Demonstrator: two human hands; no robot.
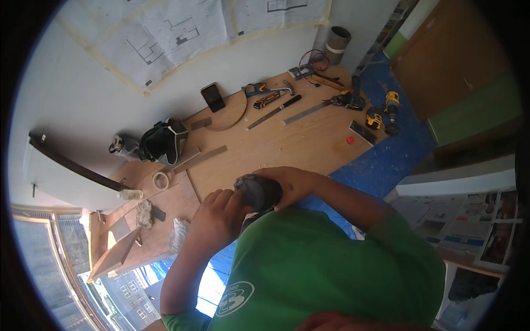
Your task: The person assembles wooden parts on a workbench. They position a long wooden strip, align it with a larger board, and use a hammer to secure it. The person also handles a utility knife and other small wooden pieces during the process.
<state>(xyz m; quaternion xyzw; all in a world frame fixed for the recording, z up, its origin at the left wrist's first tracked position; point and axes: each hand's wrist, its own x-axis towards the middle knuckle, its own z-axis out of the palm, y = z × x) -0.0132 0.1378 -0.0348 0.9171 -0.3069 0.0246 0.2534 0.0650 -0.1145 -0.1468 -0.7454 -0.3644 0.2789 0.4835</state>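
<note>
Close in front of my green shirt, both hands hold a dark grey rounded thing (260, 193) with a ridged top edge. Its kind cannot be made out. My right hand (291, 183) is closed round its far and right side, the thumb along the near side. Curled fingers of my left hand (220, 217) press on its left side; part of their grip is hidden. Beyond the hands, on the wooden worktop (221, 171), lie a hammer (288, 86), an orange-and-black utility knife (267, 100), a black-handled file (276, 112) and a dark power drill (348, 100).
A black bag (164, 141), a tape roll (160, 180) and a phone (212, 97) are on the left. A yellow drill (392, 107) stands at right, near a small red-capped bottle (346, 143). Blue sheeting (381, 160) covers the floor. Plans (176, 41) hang on the wall.
</note>
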